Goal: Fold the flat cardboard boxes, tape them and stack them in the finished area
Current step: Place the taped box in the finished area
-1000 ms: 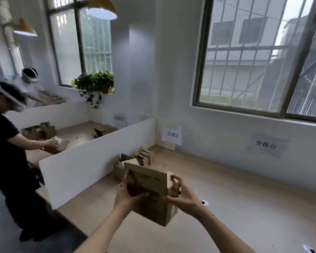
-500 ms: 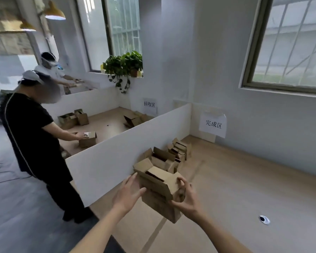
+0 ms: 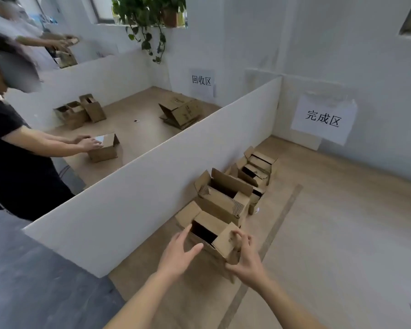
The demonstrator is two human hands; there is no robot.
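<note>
We've swung left and brought the box (image 3: 210,236) down from chest height onto the desk (image 3: 342,233) at the near end of the finished row (image 3: 237,191), left hand (image 3: 179,254) loosening, right hand (image 3: 246,257) pinching its flap, so placement looks nearly done.

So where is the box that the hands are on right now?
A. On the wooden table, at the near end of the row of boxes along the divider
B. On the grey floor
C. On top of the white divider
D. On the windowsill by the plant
A: the open-topped cardboard box sits on the wooden table beside the white divider, nearest in the row of boxes, with the left hand and right hand at its sides.
</note>
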